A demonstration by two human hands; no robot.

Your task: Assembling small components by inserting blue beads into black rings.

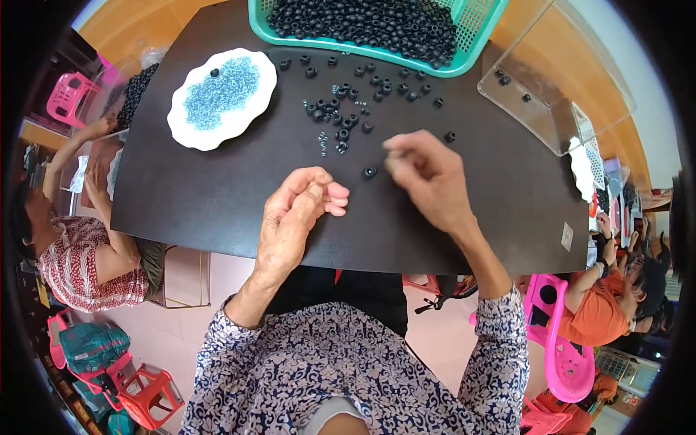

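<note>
My left hand [301, 210] hovers over the dark table [203, 188], fingers curled together, and I cannot see anything inside them. My right hand [428, 177] is to its right, thumb and fingertips pinched; whether a small piece sits between them is unclear. One small black ring [369, 173] lies on the table between the two hands, close to my right fingertips. Several more black rings [341, 109] are scattered farther back. A white plate [250, 112] of pale blue small parts [221, 90] lies at the back left.
A teal basket [475, 36] full of black rings stands at the far edge. A clear plastic box [558, 80] with a few black rings sits at the back right. Other people sit at the left and right, beside pink and red plastic stools.
</note>
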